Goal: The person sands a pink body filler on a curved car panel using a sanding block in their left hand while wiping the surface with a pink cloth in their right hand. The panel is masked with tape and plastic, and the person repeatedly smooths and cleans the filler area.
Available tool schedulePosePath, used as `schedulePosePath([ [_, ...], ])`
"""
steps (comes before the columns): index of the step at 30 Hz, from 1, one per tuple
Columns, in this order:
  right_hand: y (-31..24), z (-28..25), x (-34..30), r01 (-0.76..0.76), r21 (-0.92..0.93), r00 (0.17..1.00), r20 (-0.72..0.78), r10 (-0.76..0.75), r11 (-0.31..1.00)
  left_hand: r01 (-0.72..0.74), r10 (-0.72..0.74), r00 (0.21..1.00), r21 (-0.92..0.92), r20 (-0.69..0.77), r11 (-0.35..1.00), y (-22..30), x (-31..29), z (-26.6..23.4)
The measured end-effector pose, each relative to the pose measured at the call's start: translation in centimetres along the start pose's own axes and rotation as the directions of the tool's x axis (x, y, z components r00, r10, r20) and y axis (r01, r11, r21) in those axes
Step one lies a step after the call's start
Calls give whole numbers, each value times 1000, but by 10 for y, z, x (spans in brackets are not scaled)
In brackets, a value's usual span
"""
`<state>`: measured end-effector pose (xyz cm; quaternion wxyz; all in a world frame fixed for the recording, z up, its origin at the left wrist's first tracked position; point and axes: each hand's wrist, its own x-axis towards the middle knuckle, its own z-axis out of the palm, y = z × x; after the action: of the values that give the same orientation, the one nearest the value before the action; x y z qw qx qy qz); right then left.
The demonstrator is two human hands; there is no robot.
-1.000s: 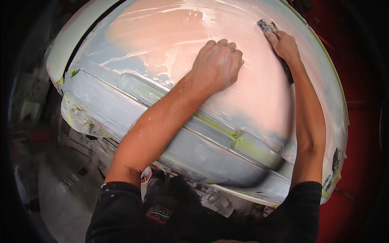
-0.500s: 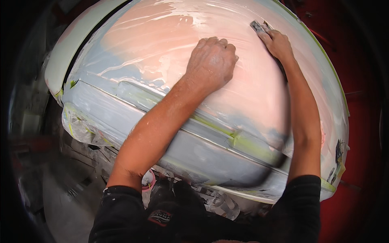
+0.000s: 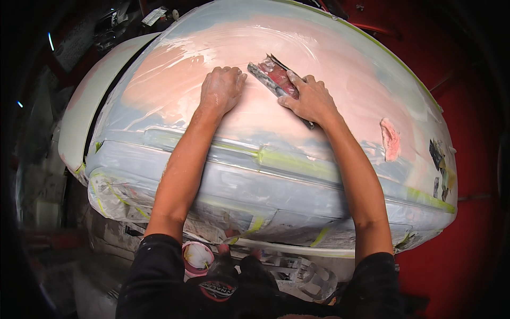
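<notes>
Head view: right hand (image 3: 312,99) grips a long, smeared red-and-grey block (image 3: 277,76). Left hand (image 3: 221,88) curls, contents hidden, over the glossy pink-blue panel (image 3: 348,74).

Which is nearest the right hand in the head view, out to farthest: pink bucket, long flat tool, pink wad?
From the right hand:
1. Long flat tool: in its grip.
2. Pink wad: to its right, on the curved panel.
3. Pink bucket: lower left, beyond the panel's near edge.
</notes>
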<state>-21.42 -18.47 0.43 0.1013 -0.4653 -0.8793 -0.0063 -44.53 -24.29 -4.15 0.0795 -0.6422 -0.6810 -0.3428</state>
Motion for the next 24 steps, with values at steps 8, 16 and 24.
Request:
schedulePosePath([
  [8,-66,1,-2,-138,45,990,23,137,989,111,-110,994,-153,18,982,2,6,9],
  [16,102,-27,-88,-392,-154,904,-249,348,907,276,-240,956,-247,168,929,-6,37,18],
  [24,233,-11,-150,-659,-55,736,-252,628,750,368,-436,852,262,289,892,122,77,57],
])
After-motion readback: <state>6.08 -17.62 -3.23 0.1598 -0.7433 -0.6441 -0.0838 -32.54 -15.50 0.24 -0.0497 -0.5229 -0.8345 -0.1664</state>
